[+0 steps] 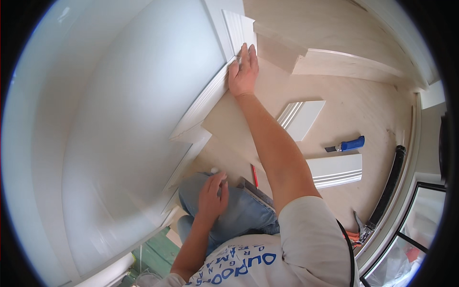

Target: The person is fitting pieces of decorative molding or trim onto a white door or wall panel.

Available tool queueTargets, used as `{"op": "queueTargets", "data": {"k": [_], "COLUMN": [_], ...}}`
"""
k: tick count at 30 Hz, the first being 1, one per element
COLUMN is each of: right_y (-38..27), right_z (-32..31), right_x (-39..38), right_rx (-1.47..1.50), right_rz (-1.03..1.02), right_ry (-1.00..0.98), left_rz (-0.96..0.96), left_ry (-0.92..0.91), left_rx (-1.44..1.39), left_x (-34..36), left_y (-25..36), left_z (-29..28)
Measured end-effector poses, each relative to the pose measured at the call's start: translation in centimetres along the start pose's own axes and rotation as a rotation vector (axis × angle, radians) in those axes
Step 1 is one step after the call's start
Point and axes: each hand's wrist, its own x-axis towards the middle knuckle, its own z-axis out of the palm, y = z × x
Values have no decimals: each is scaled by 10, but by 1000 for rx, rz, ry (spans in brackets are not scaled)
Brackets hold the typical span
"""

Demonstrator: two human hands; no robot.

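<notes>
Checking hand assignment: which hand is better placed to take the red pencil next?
Left hand, probably: it's over the jeans, much nearer the red pencil, while the right hand is on the white trim.

Two hands (244, 74) (213, 197), one knife (352, 143), one pencil (254, 176)

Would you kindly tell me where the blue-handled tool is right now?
In the head view, the blue-handled tool lies right of centre on the tan surface, just above the lower loose white trim piece.
</notes>
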Motion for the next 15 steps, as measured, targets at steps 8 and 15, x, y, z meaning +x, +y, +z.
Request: {"op": "queueTargets", "data": {"k": [8, 15], "right_y": [7, -5], "right_z": [5, -2], "right_x": [1, 0], "right_rx": [-11, 19], "right_rz": [-31, 83], "right_ry": [3, -61], "left_rz": [31, -12], "left_ry": [-11, -10], "left_rx": [21, 28], "left_x": [9, 9], "left_y": [0, -4], "left_z": [-2, 5]}}
